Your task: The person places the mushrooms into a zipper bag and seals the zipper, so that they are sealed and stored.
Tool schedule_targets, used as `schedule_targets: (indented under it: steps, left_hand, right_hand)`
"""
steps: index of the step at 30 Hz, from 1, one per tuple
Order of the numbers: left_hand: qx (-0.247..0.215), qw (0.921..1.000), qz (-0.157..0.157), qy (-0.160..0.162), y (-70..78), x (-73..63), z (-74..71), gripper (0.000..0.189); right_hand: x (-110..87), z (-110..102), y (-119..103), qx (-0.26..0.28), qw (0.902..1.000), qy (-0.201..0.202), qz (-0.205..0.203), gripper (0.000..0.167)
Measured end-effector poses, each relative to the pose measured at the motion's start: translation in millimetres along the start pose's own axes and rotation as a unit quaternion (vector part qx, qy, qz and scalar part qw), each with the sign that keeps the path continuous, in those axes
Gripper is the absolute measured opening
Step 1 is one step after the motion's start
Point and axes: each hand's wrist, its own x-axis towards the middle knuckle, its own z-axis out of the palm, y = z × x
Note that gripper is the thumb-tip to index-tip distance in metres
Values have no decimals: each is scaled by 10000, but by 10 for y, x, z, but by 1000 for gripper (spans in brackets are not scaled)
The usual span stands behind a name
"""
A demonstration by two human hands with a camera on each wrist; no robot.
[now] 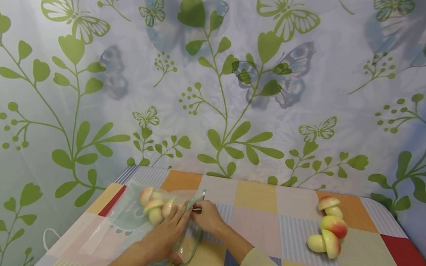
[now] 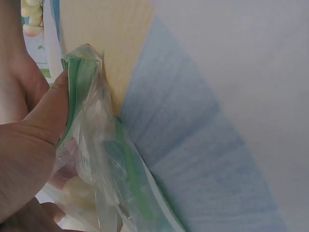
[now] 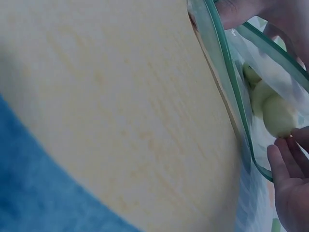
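A clear zip bag (image 1: 126,211) with green strips along its mouth lies under both hands, several cream-and-red toy mushrooms (image 1: 156,211) inside it. My left hand (image 1: 169,235) spans the mouth in the head view. Its thumb (image 2: 53,104) presses against the green strip, and the fingers lie along the other side. My right hand (image 1: 208,215) reaches in from the right side of the mouth. In the right wrist view the right fingertips (image 3: 282,150) meet at the edge of a pale rounded mushroom (image 3: 280,118) between the strips.
A patchwork cloth (image 1: 256,233) covers the table. At the right lie more toy mushrooms (image 1: 325,244) in a close group, one beside another. A leaf-and-butterfly curtain (image 1: 203,82) hangs behind the table. A white cord (image 1: 47,237) loops at the left edge.
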Motion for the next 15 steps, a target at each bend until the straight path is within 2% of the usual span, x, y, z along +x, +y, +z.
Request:
schedule_targets:
  steps: [6, 15]
  left_hand:
    - [-146, 9999, 30, 6, 2, -21, 0, 147]
    - [-48, 9999, 53, 84, 8, -11, 3, 143]
  right_hand:
    - [-32, 2, 12, 271, 9991, -294, 164, 25]
    - [-85, -197, 22, 19, 9990, -389, -234, 22]
